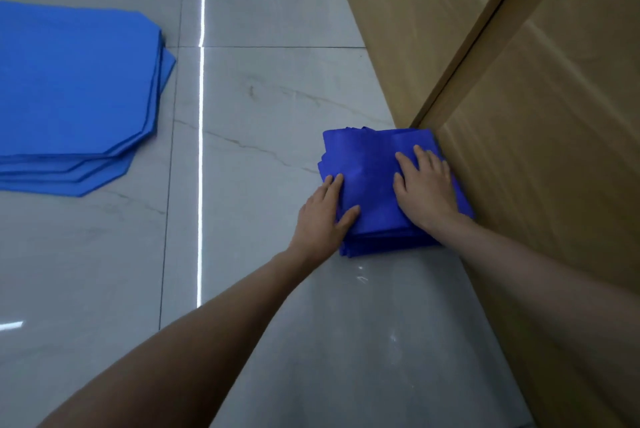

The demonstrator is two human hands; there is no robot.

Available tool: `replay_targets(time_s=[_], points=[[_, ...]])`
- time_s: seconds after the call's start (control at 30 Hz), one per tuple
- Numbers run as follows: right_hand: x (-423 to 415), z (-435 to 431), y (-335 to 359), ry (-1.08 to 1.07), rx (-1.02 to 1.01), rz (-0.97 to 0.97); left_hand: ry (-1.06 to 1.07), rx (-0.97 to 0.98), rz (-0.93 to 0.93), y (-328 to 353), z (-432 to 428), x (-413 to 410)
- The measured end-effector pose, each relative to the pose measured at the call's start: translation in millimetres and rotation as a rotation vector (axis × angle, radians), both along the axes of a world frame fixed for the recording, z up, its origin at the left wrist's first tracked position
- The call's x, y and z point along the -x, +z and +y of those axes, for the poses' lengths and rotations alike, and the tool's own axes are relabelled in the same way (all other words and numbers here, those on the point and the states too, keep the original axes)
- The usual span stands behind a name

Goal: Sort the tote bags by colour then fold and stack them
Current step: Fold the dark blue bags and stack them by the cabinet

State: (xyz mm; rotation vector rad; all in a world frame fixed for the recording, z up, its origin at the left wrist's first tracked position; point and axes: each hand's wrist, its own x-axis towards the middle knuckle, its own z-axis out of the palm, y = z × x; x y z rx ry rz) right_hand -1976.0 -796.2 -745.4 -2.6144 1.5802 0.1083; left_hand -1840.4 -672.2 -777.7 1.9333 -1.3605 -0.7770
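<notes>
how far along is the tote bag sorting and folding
Done: the two blues lie apart, and a folded dark blue stack sits against the cardboard boxes.
In hand: the left hand and right hand press flat on that stack.
Left: the light blue pile lies spread flat on the floor, apparently unfolded.
</notes>
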Motion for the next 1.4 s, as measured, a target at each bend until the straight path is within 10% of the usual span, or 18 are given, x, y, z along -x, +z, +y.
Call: replay_targets(time_s=[0.3,0.77,1.2,1.4], points=[[-122.6,87.6,60.2,0.573,-0.094,-0.33,-0.066,0.017,-0.306,41.7,153.4,-141.3],[-275.1,281.4,-26.8,1.059,-0.342,0.095,0.738,-0.652,-0.327,-26.6,411.4,-259.5],[-269.9,287.6,-42.3,1.053,-0.217,-0.131,0.688,-0.352,-0.479,-19.3,417.8,-227.6],[-273.0,307.8,-26.0,1.34,0.149,-0.121,0.179,-0.123,-0.66,-16.6,421.0,-194.2]])
